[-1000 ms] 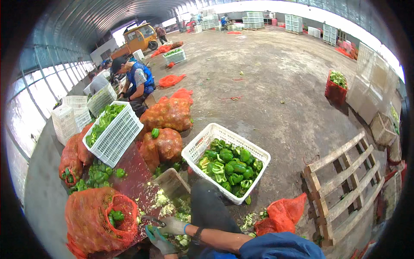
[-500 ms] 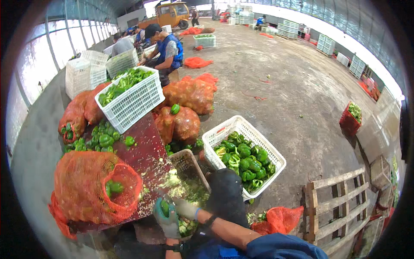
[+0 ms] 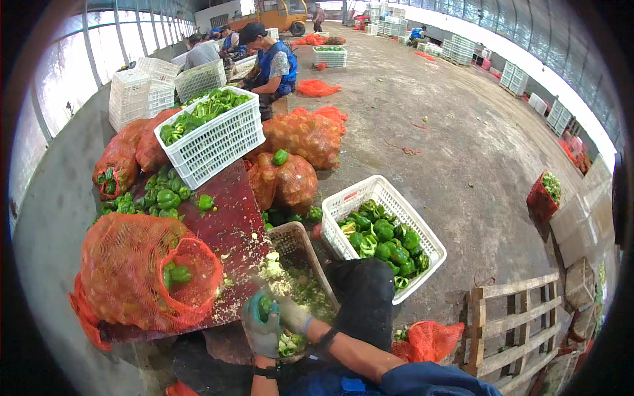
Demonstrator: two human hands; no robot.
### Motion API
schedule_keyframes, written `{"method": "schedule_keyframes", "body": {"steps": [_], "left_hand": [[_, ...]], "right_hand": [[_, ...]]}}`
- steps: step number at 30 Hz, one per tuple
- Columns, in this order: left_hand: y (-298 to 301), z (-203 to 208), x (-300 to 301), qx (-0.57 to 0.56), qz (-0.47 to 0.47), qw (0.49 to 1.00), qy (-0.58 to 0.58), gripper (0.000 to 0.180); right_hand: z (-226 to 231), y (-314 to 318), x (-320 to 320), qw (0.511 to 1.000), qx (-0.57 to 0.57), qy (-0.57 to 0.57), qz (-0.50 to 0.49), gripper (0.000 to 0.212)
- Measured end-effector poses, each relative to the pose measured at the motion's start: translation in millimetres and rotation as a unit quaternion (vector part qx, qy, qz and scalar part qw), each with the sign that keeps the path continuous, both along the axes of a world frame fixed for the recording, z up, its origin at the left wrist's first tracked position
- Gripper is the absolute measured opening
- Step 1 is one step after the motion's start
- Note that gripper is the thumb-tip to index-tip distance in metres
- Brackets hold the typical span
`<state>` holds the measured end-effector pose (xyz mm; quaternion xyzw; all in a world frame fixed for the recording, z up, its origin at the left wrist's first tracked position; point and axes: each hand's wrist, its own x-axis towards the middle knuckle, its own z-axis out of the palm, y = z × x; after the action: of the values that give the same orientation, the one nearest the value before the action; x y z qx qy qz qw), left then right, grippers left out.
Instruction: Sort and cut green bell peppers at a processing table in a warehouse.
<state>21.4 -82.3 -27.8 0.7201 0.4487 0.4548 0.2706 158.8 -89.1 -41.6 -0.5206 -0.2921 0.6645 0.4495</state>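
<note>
One pepper in left fingers, long axis up-down in view, stem unclear

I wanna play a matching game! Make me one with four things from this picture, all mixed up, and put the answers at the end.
Things:
1. Left hand
2. Tabletop
3. Wooden pallet
4. Truck

Clues:
A. Slatted, at the picture's lower right
B. Yellow-orange, far at the back
C. Gloved, holding a green pepper
D. Dark red

Right pairs: 1-C, 2-D, 3-A, 4-B
</note>
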Motion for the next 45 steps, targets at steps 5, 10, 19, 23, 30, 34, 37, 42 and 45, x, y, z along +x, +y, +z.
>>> {"method": "schedule_keyframes", "body": {"steps": [5,10,19,23,30,34,37,42,45], "left_hand": [[-5.5,9.6,3.3,-0.031,-0.002,1.0,0.0,0.08],[1.7,30.3,20.9,-0.086,0.027,0.993,-0.078,0.067],[22.3,-33.4,2.6,-0.3,0.043,0.779,-0.549,0.04],[39.9,-43.2,-10.8,-0.344,0.058,0.666,-0.659,0.05],[36.8,-35.7,-31.8,-0.385,0.014,0.637,-0.668,0.053],[34.7,-34.9,-36.7,-0.392,-0.008,0.659,-0.641,0.057],[27.7,-28.1,-31.4,-0.407,0.011,0.697,-0.59,0.06],[14.0,-18.4,-17.4,-0.399,-0.033,0.801,-0.444,0.065],[4.4,-47.8,-34.0,-0.162,-0.066,0.975,-0.135,0.052]], "right_hand": [[-16.9,1.4,8.6,0.906,0.104,-0.367,0.184,0.045],[-7.3,14.0,16.0,0.969,0.093,-0.209,0.09,0.035],[-19.1,14.2,4.5,0.975,0.164,-0.15,-0.006,0.026],[6.2,5.8,8.0,0.96,-0.017,0.265,-0.087,0.029],[24.0,30.2,33.8,0.997,-0.025,-0.007,-0.073,0.047],[20.3,29.0,34.0,0.929,0.124,-0.338,-0.083,0.048],[26.8,20.9,26.6,0.804,0.196,-0.551,-0.107,0.051],[43.6,21.7,2.4,0.819,0.261,-0.511,0.011,0.035],[18.9,30.0,-2.4,0.781,0.306,-0.543,0.038,0.025]]}}
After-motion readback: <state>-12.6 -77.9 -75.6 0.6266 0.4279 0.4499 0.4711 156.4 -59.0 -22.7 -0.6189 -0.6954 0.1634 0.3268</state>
